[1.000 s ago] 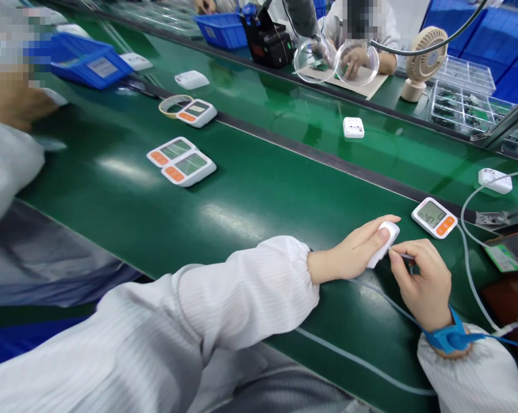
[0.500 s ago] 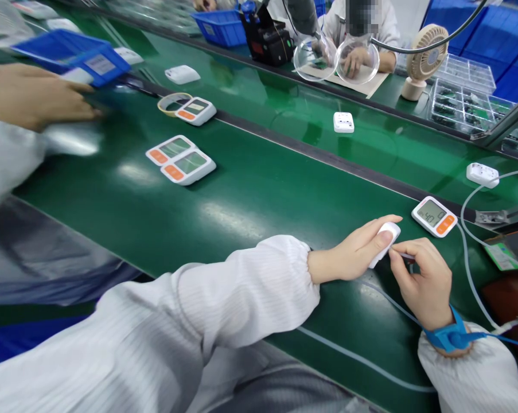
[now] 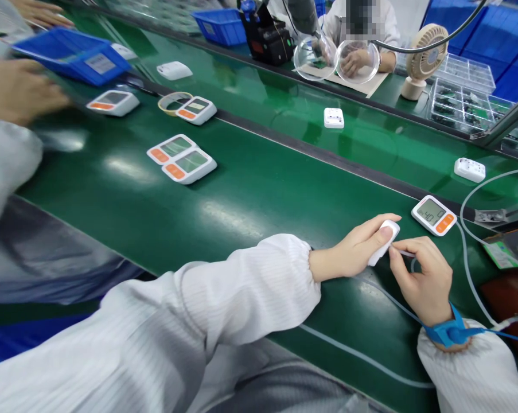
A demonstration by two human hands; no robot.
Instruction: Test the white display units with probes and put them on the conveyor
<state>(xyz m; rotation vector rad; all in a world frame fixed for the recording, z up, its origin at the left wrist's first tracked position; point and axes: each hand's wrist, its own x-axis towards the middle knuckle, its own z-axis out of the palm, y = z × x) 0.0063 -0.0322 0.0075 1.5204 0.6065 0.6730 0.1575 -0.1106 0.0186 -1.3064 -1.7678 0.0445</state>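
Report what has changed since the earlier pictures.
The white casings on the far green strip shifted left in view. A device now lies near the blue tray. Unchanged: the left hand grips a white unit, the right hand at its edge.

An orange-buttoned, rounded white plastic device (image 3: 113, 102) now lies at upper left. The square white casing (image 3: 334, 118) right of upper centre and the oblong white casing (image 3: 469, 170) at far right have shifted leftward.
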